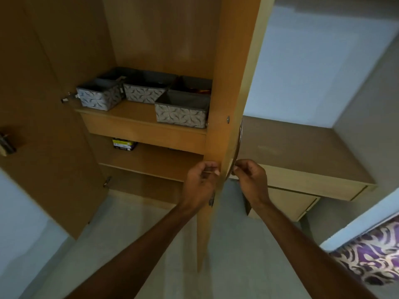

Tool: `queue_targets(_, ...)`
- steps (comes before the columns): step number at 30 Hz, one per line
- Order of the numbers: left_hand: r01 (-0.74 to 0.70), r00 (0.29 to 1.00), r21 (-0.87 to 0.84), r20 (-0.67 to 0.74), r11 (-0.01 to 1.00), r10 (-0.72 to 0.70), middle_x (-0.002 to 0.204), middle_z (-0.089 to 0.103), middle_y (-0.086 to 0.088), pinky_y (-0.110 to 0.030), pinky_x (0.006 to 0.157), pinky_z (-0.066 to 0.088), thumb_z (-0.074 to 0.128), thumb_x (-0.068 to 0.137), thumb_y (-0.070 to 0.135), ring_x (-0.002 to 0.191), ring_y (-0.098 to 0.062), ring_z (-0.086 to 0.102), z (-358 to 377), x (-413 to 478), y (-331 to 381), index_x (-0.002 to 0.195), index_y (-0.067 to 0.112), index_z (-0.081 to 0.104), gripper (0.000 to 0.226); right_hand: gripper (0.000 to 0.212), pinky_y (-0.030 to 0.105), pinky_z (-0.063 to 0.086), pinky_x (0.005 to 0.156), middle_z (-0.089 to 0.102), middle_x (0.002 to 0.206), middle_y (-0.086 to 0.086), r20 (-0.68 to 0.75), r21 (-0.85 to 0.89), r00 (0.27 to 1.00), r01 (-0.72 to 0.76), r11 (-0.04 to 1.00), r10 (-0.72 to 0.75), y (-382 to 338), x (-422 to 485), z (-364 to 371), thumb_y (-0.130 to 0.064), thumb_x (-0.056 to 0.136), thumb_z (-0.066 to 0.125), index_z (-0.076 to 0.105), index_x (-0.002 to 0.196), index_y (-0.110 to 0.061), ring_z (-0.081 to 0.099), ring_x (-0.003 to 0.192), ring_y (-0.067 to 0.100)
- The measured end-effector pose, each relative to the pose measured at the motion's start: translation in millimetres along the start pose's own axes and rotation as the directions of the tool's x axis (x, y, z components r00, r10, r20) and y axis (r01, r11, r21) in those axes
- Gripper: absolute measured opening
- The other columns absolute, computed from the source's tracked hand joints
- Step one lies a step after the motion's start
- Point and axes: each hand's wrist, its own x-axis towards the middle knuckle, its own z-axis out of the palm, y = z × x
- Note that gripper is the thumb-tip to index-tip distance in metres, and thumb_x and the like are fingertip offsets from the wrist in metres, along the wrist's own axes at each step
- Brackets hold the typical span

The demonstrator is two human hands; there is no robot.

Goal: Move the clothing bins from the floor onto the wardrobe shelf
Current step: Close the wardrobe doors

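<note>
The left hand [199, 180] is on the inner side of the right wardrobe door [224, 130], its grip curled nearly shut, fingertips pressed against the door's edge. The right hand [251, 180] is on the outer side of the same door, its grip pinched shut on the lower end of the curved metal handle [237, 147]. The door stands edge-on to the camera, a flat panel of smooth, light brown wood laminate.

Four clothing bins sit on the wardrobe shelf [129, 114]. Each is a rectangular, soft-walled fabric box with an open top, a dark grey rim and lining, and a pale leaf-swirl print on the outside. The left bin [99, 97] is near the shelf's front left corner. The middle bin [145, 89] is set further back. The front right bin [182, 111] is at the shelf's front edge, just beside the door. The rear right bin [194, 84] is directly behind it, with coloured contents partly visible.

A small yellow-and-black box [124, 144] lies on the lower shelf [151, 160].
</note>
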Motion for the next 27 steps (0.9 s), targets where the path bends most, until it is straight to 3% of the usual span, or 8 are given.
queue_targets(6, -0.006, 0.997, 0.016, -0.083, 1.0, 0.007, 0.1, 0.073, 0.004, -0.038, 0.081, 0.059, 0.065, 0.088, 0.013, 0.096, -0.019, 0.069, -3.9, -7.2, 1.2, 0.101, 0.025, 0.069, 0.018, 0.02, 0.049, 0.059, 0.077, 0.071, 0.093, -0.001, 0.109, -0.005, 0.994, 0.031, 0.999, -0.031, 1.2, 6.5, 5.8, -0.012, 0.088, 0.065, 0.064, 0.088, -0.032, 0.068, 0.088, 0.022)
queue_targets(10, -0.025, 0.985, 0.033, -0.172, 0.999, 0.03, 0.097, 0.074, 0.004, -0.039, 0.076, 0.06, 0.064, 0.087, 0.009, 0.092, -0.018, 0.07, -23.1, -10.1, 0.6, 0.101, 0.023, 0.07, 0.021, 0.017, 0.049, 0.059, 0.076, 0.071, 0.09, -0.002, 0.187, -0.004, 0.982, 0.036, 0.999, -0.035, 0.0, 13.8, 27.6, -0.013, 0.085, 0.068, 0.064, 0.086, -0.029, 0.069, 0.086, 0.02)
queue_targets(15, -0.02, 0.961, 0.043, -0.274, 0.999, 0.031, 0.098, 0.074, 0.0, -0.024, 0.073, 0.057, 0.061, 0.09, 0.005, 0.09, -0.013, 0.07, -63.9, -9.9, 2.4, 0.108, 0.012, 0.068, 0.02, 0.014, 0.044, 0.059, 0.07, 0.071, 0.083, 0.003, 0.311, 0.037, 0.949, 0.035, 0.999, -0.045, -12.7, 20.5, 71.1, -0.011, 0.083, 0.07, 0.063, 0.083, -0.022, 0.069, 0.078, 0.02)
queue_targets(21, -0.052, 0.932, 0.002, -0.358, 0.999, 0.049, 0.096, 0.072, 0.002, -0.014, 0.064, 0.05, 0.043, 0.102, 0.017, 0.085, -0.001, 0.068, -117.6, 0.1, 8.8, 0.115, 0.007, 0.065, 0.027, 0.013, 0.042, 0.059, 0.078, 0.073, 0.084, -0.004, 0.481, 0.014, 0.867, 0.142, 0.99, -0.131, -32.9, 40.5, 145.8, -0.017, 0.083, 0.07, 0.071, 0.095, -0.021, 0.07, 0.08, 0.014)
queue_targets(27, 0.0, 0.96, 0.053, -0.281, 0.999, 0.015, 0.102, 0.071, 0.009, -0.01, 0.071, 0.047, 0.025, 0.103, 0.039, 0.093, 0.006, 0.064, -182.4, 38.2, 10.2, 0.108, 0.024, 0.067, 0.045, 0.008, 0.047, 0.058, 0.07, 0.071, 0.076, -0.004, 0.461, -0.019, 0.87, 0.204, 0.979, -0.173, -45.9, 60.9, 228.3, -0.021, 0.081, 0.071, 0.071, 0.088, -0.018, 0.068, 0.071, 0.015)
